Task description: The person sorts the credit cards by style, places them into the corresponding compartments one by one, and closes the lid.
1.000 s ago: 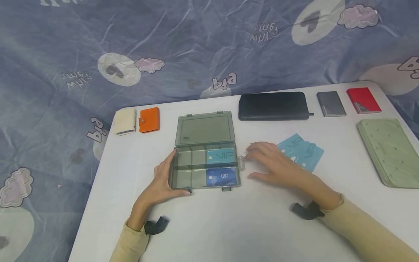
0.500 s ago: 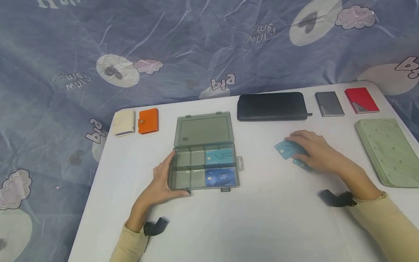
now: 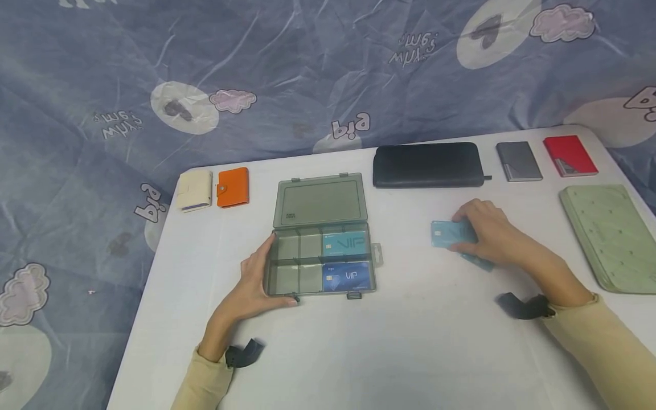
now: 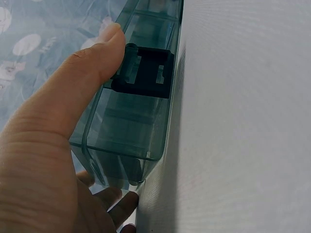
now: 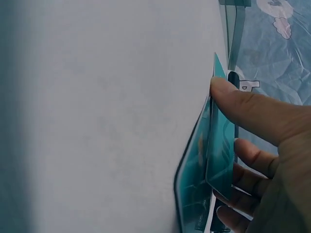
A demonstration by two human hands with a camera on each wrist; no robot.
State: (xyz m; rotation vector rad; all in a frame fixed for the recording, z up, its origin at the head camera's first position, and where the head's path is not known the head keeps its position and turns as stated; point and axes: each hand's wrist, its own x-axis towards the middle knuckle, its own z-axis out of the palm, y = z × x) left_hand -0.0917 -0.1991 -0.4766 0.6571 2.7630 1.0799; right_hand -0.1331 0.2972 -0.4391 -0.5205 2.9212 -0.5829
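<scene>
A: What's in the right hand?

B: It pinches a light-blue chip card between thumb and fingers; in the right wrist view the card stands tilted to the table.

A: Anything under it?

B: A second light-blue card pokes out below the hand, at the held card's four o'clock. I can't tell whether the two touch.

A: And the left hand?

B: Clamped on the corner of a translucent green organizer box, at the box's eight o'clock. The thumb lies on the front, beside a dark latch; the fingers run along the side wall.

A: Where's that box, and what's in it?

B: On the table, at the held card's nine o'clock, its lid open toward twelve. At the right end, a light-blue VIP card lies in the far row, a dark-blue VIP card in the near one.

A: Farther out?

B: Toward the box's ten o'clock, an orange card holder, then a cream card holder. From the right hand: a black zip wallet between ten and eleven, a grey card case at one, a red card case between one and two, a green quilted case at three.
</scene>
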